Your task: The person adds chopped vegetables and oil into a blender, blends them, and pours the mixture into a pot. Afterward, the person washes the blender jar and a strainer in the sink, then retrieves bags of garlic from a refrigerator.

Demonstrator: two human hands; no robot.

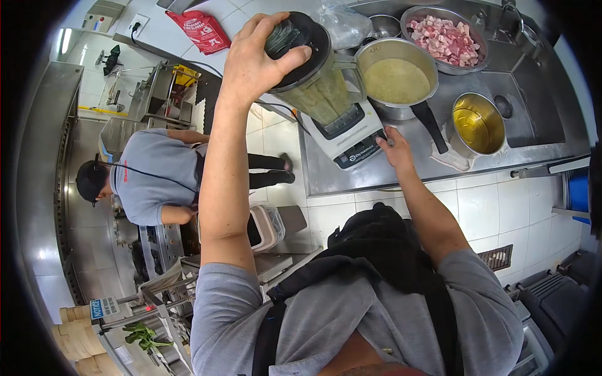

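Green mixture [396, 81] — blender [343, 143], pot [393, 50]

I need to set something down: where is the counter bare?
Bare steel shows along the counter's front edge between the blender and the white cloth, and between the meat bowl and the pot of yellow liquid. Crowded: around the large pot, between blender and meat bowl.

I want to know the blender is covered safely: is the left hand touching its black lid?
Touching. The head view shows the left hand spread over the black blender lid, its thumb lying across the top.
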